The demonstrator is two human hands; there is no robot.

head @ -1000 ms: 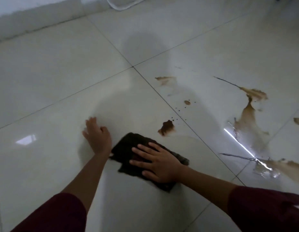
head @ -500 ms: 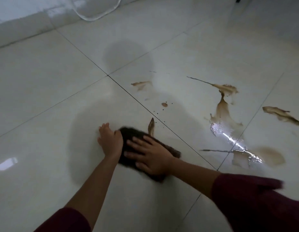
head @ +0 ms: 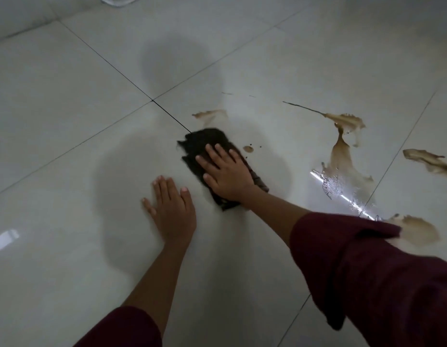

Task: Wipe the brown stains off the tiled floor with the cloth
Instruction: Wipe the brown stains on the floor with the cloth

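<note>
A dark brown cloth (head: 201, 143) lies on the glossy white tiled floor (head: 67, 108), across a tile joint. My right hand (head: 226, 174) presses flat on the cloth with fingers spread. My left hand (head: 172, 209) rests flat on the bare tile just left of the cloth, apart from it. Brown stains are near: a pale smear (head: 209, 115) just beyond the cloth, a small drop (head: 248, 149) at its right, a large streaked stain (head: 342, 151) with a wet shiny patch, one stain (head: 428, 161) at the far right, and one puddle (head: 417, 232) by my right sleeve.
A white wall base (head: 14, 23) runs along the top left. Part of a pale round object (head: 117, 0) shows at the top edge. Dark tile joints cross the floor. My dark red sleeves fill the bottom of the view.
My right hand has pushed the cloth forward and to the right over the dark blotch, which no longer shows. My left hand has come off the cloth's edge and lies on bare tile.
</note>
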